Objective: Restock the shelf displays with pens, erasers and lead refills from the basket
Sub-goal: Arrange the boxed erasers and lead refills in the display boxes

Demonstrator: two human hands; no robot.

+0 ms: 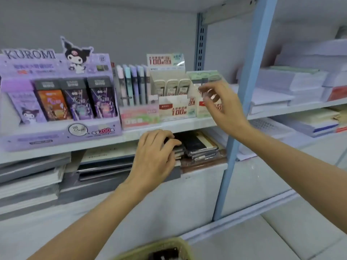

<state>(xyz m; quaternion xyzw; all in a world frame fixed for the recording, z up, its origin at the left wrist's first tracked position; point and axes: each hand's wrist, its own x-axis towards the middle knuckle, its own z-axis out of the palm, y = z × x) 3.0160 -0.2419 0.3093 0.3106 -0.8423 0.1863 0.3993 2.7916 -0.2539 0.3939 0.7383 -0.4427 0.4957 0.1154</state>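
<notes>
My left hand point(155, 154) is held in front of the lower shelf, its fingers curled round a small stack of dark flat packs point(177, 148). My right hand point(220, 104) is raised at the green-topped lead refill display point(204, 76), fingers loosely spread and nothing seen in them. Left of it stands a white lead refill display point(174, 107) marked 100. Further left are a pink display of pens point(138, 117) and the purple Kuromi display point(56, 102). The woven basket point(180, 244) sits at the bottom edge with a dark item point(165, 254) inside.
The displays stand on a white shelf point(187, 125). A blue upright post point(244, 94) rises just right of my right hand. Wrapped notebooks point(201, 145) lie stacked on the lower shelf, and paper stacks point(293, 83) fill the bay to the right.
</notes>
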